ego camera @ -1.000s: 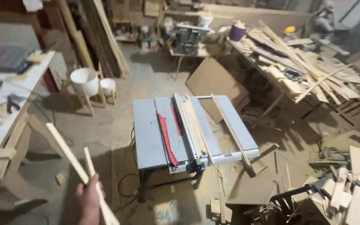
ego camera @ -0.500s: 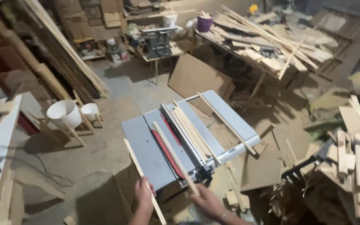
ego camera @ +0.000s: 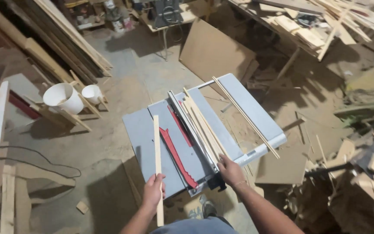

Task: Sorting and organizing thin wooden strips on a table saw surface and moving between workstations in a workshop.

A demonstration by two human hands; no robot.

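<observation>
- The left hand is closed around a thin pale wooden strip, gripping it near its lower end; the strip lies over the left part of the grey table saw top, pointing away from the person.
- Half a second ago the left hand held this strip lower and off the left edge of the saw; now it is above the table surface, left of the red blade guard.
- The right hand rests at the near end of the bundle of thin wooden strips that lies along the metal fence, right of the red guard. Its fingers curl on the strip ends, but I cannot tell if they really grasp them.
- Earlier the right hand held a second strip in the air over the saw; now no strip is raised in that hand.
- One long thin strip lies alone on the right part of the saw top, apart from the bundle.
- Two white buckets stand on the floor, well left of the saw.
- The camera is now closer to the saw than before.
</observation>
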